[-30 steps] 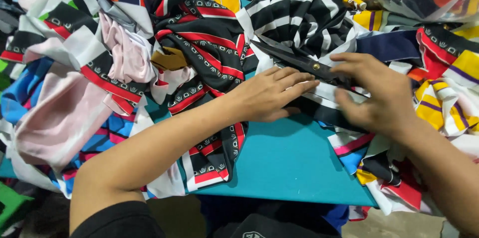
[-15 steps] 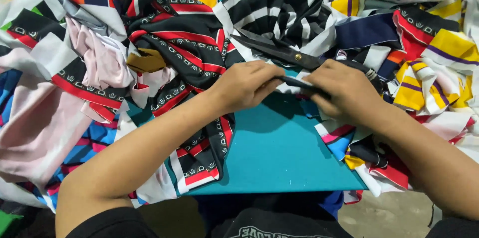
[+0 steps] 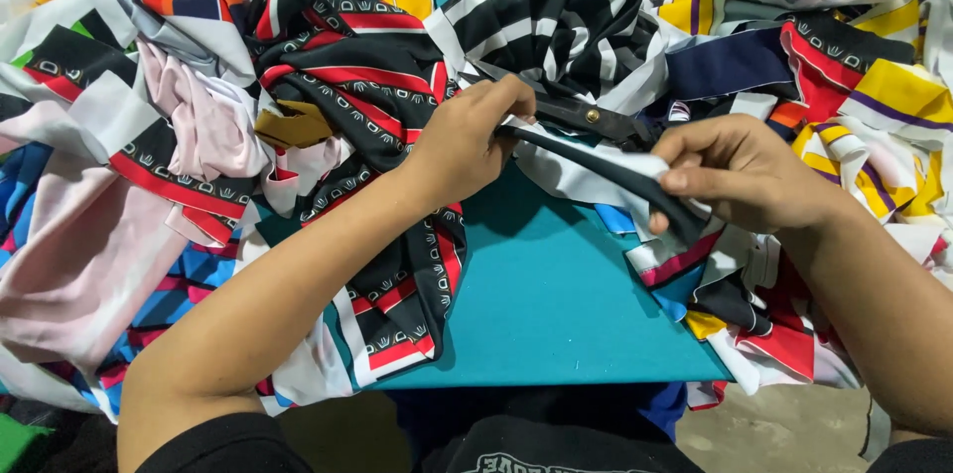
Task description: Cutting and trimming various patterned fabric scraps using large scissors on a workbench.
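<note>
Two hands stretch a narrow dark strip (image 3: 606, 167) of soft, limp cloth, white along one edge, taut just above the far edge of the smooth teal board (image 3: 556, 304): the left hand (image 3: 467, 140) is closed, pinching the strip's far-left end, and the right hand (image 3: 740, 175) is closed round its right end with thumb over folded fingers. Just beyond the board, behind the strip, lie dark metal scissors (image 3: 596, 119) with a brass rivet, half hidden by the strip. Crumpled printed scraps crowd the board's sides: a black-red patterned piece (image 3: 367, 86) left, a black-white striped piece (image 3: 556, 16) beyond, pink cloth (image 3: 79, 265) far left, yellow scraps (image 3: 893, 96) right.
</note>
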